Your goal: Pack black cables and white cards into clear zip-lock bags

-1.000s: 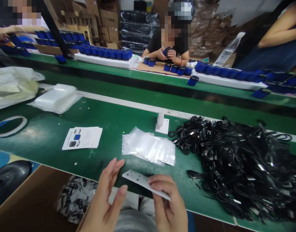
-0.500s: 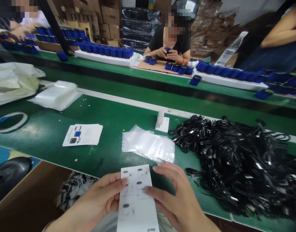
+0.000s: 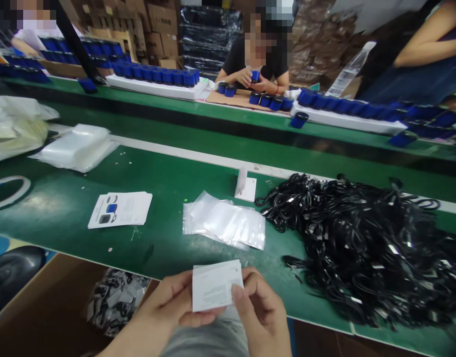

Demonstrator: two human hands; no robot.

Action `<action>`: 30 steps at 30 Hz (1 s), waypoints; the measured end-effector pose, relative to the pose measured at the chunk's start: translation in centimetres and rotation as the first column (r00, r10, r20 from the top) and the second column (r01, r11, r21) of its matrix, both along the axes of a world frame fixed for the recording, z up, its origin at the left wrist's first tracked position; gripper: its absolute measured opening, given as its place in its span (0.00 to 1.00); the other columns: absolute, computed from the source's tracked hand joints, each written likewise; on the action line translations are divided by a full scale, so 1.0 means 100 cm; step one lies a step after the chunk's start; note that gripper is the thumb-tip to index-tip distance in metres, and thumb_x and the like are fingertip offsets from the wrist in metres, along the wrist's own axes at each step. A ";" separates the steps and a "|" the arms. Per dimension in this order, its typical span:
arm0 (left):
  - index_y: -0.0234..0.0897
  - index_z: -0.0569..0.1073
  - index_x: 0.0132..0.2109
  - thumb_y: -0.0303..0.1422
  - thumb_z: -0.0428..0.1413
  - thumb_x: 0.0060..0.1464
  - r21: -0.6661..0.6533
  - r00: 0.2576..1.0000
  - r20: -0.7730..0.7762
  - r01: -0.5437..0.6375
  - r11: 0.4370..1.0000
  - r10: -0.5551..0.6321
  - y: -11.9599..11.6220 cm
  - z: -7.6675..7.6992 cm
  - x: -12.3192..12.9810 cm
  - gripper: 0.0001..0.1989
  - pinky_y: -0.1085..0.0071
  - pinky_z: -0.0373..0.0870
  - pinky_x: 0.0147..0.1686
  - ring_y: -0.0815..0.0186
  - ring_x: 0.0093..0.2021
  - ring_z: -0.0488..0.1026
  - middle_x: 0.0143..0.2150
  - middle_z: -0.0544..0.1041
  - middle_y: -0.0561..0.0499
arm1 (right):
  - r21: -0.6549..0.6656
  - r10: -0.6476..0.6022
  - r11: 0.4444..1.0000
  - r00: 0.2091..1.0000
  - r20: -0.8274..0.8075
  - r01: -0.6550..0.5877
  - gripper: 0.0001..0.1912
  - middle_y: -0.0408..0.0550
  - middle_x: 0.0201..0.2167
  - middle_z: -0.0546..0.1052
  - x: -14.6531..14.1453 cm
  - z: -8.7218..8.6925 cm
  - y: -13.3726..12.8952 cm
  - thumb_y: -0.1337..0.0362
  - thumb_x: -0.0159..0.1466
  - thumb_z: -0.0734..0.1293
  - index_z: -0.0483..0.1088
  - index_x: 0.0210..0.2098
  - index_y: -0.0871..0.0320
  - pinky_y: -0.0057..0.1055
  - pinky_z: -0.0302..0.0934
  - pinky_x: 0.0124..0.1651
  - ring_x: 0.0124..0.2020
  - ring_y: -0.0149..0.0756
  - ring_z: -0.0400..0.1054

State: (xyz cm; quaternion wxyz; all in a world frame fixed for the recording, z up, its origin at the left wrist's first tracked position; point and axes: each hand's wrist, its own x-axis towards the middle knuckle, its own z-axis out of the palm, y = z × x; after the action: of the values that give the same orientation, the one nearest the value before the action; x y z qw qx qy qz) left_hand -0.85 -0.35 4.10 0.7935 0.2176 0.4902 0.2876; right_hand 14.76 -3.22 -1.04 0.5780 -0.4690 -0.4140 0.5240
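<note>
Left hand (image 3: 172, 300) and right hand (image 3: 263, 310) are nearly closed, and a small folded printed sheet (image 3: 215, 290) is held between them near the body. Its right side is pinned under the right thumb, with the fingers curled behind; its left side is backed by the left fingers, partly hidden. No clear long axis can be told for it, the outline being close to square.

Clear plastic bags (image 3: 228, 223) are laid straight ahead of the sheet on the green table (image 3: 157, 166), apart from it. Their near corner is approached a little more closely by the right hand; the left is nearer the stack of printed leaflets (image 3: 120, 209). Black cables (image 3: 354, 248) are heaped off to the right.

Compared with half a second ago: the sheet, then a long strip stretched toward the body, is now doubled over and much shorter; its row of drawings is no longer shown.
</note>
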 end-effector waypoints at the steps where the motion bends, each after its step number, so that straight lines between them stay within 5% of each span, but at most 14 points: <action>1: 0.37 0.79 0.45 0.49 0.61 0.46 0.002 0.998 0.063 -0.008 1.000 0.008 0.000 -0.001 -0.001 0.24 0.62 0.73 0.46 0.53 0.46 0.77 0.44 0.82 0.44 | 0.000 -0.021 1.000 1.000 -0.007 0.021 0.15 0.41 0.27 0.65 0.000 0.001 0.000 0.61 0.64 0.64 0.59 0.23 0.56 0.25 0.56 0.31 0.29 0.31 0.61; 5: 0.35 0.79 0.46 0.51 0.61 0.45 0.072 0.981 0.188 0.030 0.997 -0.043 -0.001 0.003 0.000 0.27 0.63 0.71 0.48 0.52 0.50 0.75 0.45 0.81 0.42 | 0.049 -0.038 0.998 0.999 0.028 0.036 0.16 0.41 0.26 0.64 0.001 0.005 0.001 0.61 0.64 0.63 0.56 0.22 0.56 0.25 0.56 0.30 0.28 0.31 0.60; 10: 0.36 0.79 0.44 0.43 0.67 0.41 0.035 0.997 0.020 0.076 0.997 -0.077 0.000 0.008 0.004 0.23 0.65 0.70 0.47 0.56 0.46 0.76 0.40 0.82 0.46 | 0.148 -0.028 0.989 0.990 0.137 0.008 0.16 0.42 0.26 0.65 0.003 0.004 0.002 0.62 0.65 0.61 0.54 0.22 0.56 0.26 0.56 0.28 0.27 0.32 0.61; 17: 0.38 0.80 0.43 0.45 0.65 0.42 0.133 0.996 -0.072 0.070 0.989 -0.061 -0.004 -0.011 0.004 0.23 0.65 0.72 0.43 0.56 0.42 0.77 0.36 0.83 0.48 | 0.302 -0.065 0.953 0.971 0.229 -0.007 0.14 0.46 0.31 0.70 0.001 0.003 0.003 0.66 0.66 0.60 0.58 0.23 0.57 0.26 0.60 0.33 0.32 0.32 0.66; 20: 0.39 0.79 0.45 0.45 0.61 0.48 0.303 0.964 -0.260 0.129 0.944 -0.049 -0.005 -0.017 0.000 0.19 0.66 0.72 0.42 0.56 0.40 0.77 0.38 0.83 0.48 | 0.302 -0.116 0.953 0.939 0.324 0.014 0.05 0.47 0.37 0.70 0.005 0.002 0.005 0.69 0.64 0.62 0.61 0.31 0.55 0.28 0.61 0.36 0.36 0.34 0.66; 22: 0.40 0.79 0.46 0.43 0.59 0.51 0.392 0.907 -0.421 0.200 0.898 -0.018 -0.006 -0.019 -0.002 0.17 0.69 0.72 0.41 0.57 0.39 0.77 0.38 0.83 0.49 | 0.290 -0.127 0.957 0.906 0.404 0.004 0.07 0.49 0.40 0.69 0.011 0.002 0.008 0.68 0.62 0.63 0.61 0.40 0.55 0.29 0.62 0.38 0.37 0.34 0.66; 26: 0.42 0.79 0.45 0.39 0.56 0.55 0.457 0.792 -0.610 0.363 0.812 -0.011 -0.006 -0.021 -0.002 0.13 0.72 0.70 0.42 0.57 0.41 0.77 0.38 0.83 0.49 | 0.130 0.158 0.949 0.790 0.593 -0.288 0.03 0.42 0.26 0.70 0.022 0.006 0.013 0.64 0.64 0.61 0.63 0.35 0.56 0.25 0.59 0.29 0.25 0.30 0.64; 30: 0.38 0.80 0.39 0.38 0.55 0.56 0.443 0.746 -0.654 0.511 0.736 -0.124 0.000 -0.015 -0.004 0.12 0.74 0.70 0.35 0.60 0.36 0.77 0.34 0.82 0.50 | -0.064 0.299 0.944 0.759 0.578 -0.324 0.13 0.41 0.19 0.68 0.026 0.009 0.013 0.58 0.66 0.59 0.63 0.27 0.57 0.25 0.56 0.24 0.21 0.30 0.63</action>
State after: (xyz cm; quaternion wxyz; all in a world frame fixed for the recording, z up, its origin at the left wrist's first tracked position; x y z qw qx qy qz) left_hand -1.26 -0.30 2.64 0.5308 0.6182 0.5452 0.1972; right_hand 17.39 -1.93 -0.09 0.3382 -0.5190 -0.6526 0.4363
